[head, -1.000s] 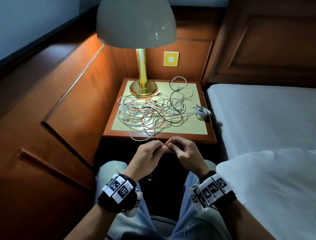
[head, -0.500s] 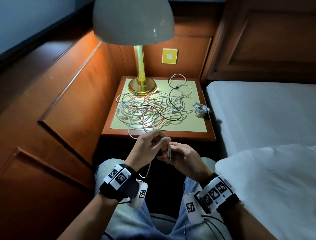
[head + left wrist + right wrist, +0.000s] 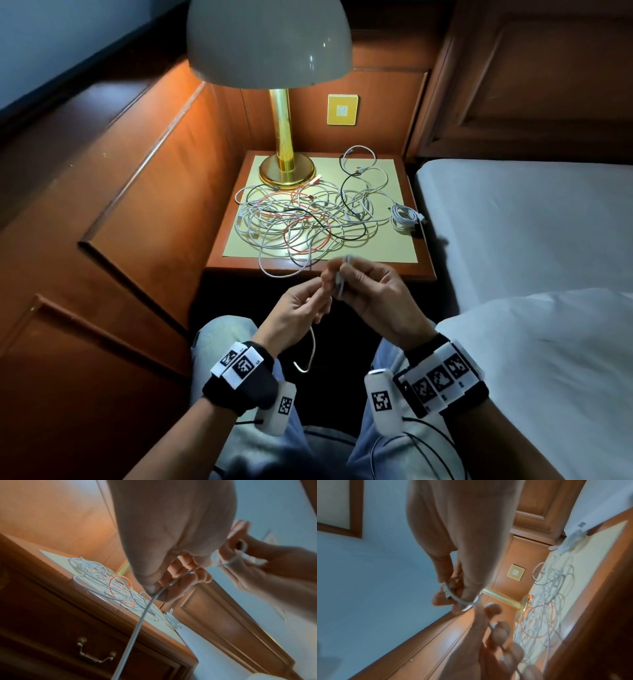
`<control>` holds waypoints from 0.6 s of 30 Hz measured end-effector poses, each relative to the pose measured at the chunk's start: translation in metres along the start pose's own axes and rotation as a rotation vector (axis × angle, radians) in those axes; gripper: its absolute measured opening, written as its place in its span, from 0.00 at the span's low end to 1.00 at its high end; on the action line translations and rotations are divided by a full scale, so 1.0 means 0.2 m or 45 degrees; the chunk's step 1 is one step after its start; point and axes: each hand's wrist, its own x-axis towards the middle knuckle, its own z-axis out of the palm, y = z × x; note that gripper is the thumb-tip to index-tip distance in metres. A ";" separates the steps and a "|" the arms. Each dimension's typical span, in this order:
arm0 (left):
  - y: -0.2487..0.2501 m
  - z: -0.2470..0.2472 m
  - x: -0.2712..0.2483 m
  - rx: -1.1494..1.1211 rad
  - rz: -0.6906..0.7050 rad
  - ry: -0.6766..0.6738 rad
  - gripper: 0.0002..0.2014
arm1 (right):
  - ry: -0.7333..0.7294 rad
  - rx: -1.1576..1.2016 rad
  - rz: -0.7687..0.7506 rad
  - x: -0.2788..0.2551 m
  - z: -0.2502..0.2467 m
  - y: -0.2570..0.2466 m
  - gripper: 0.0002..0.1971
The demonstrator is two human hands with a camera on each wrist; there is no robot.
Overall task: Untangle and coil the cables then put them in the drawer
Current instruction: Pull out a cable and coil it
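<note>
A tangle of white, red and black cables lies on the nightstand. One coiled white cable sits at its right edge. In front of the nightstand, above my lap, my right hand holds a small coil of white cable wound round its fingers. My left hand pinches the same cable just to the left. The cable's loose tail hangs down below it. In the left wrist view the drawer is shut, and its brass handle shows.
A brass lamp with a white shade stands at the back left of the nightstand. A bed with a white sheet lies to the right. Wooden wall panelling runs along the left. My knees are below the hands.
My right hand has risen a little with the small coil. My left hand has dropped slightly and drawn apart from it. The cable's tail hangs lower.
</note>
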 end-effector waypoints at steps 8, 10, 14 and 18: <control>-0.01 0.06 -0.04 0.487 0.147 -0.001 0.07 | 0.245 -1.422 -0.685 0.16 -0.05 0.00 0.05; 0.01 0.04 -0.04 0.617 0.235 0.022 0.05 | 0.179 -1.749 -0.731 0.16 -0.13 0.03 0.04; 0.03 -0.03 -0.02 0.750 0.392 0.134 0.02 | 0.050 -1.629 -0.409 0.12 -0.22 0.08 0.04; 0.06 -0.05 0.01 0.747 0.449 0.133 0.01 | -0.006 -1.237 -0.073 0.05 -0.20 0.09 0.13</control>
